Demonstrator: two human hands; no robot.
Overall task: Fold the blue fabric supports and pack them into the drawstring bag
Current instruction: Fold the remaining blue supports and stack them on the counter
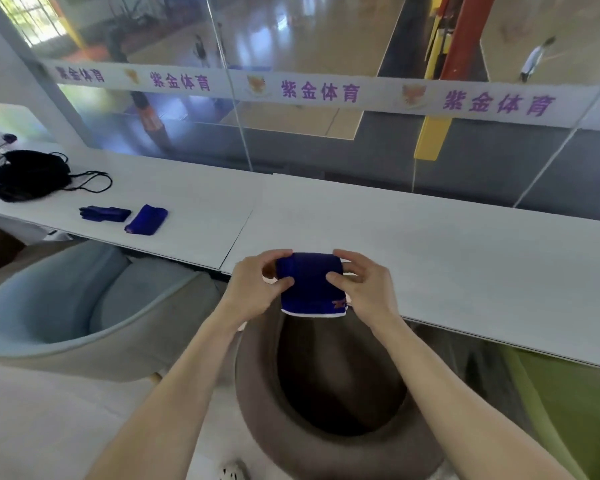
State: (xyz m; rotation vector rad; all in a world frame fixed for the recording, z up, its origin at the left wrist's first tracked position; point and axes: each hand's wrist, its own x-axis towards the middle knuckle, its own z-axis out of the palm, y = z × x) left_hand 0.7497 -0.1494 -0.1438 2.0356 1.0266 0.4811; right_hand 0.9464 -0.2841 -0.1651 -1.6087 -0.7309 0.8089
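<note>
The left hand (257, 289) is pinching the left side of a blue support (309, 289). Its thumb is pressing on the front and its fingers are curling over the top. The right hand (364, 289) is pinching the right side in the same way. Both hands are holding the blue support up between them, right at the near edge of the white desk (430, 254). The top of the blue support is looking round, like a fold. Its bottom edge is showing a thin white line and a small orange mark in one corner. That bottom edge is hanging past the desk, over a brown chair (326, 445). I cannot tell if the cloth is touching the desk.

Far off to the left, a bright folded support (147, 220) is lying on the desk. A darker folded support (104, 213) is lying just beside it. Behind those two, the black drawstring bag (30, 174) is sitting in a heap, with its cord trailing out on the desk.

A grey chair (66, 299) is standing to the left of the brown one, and a green chair (568, 410) to the right. Behind the desk, a glass wall (326, 36) is carrying a white strip (378, 98) with purple writing.
</note>
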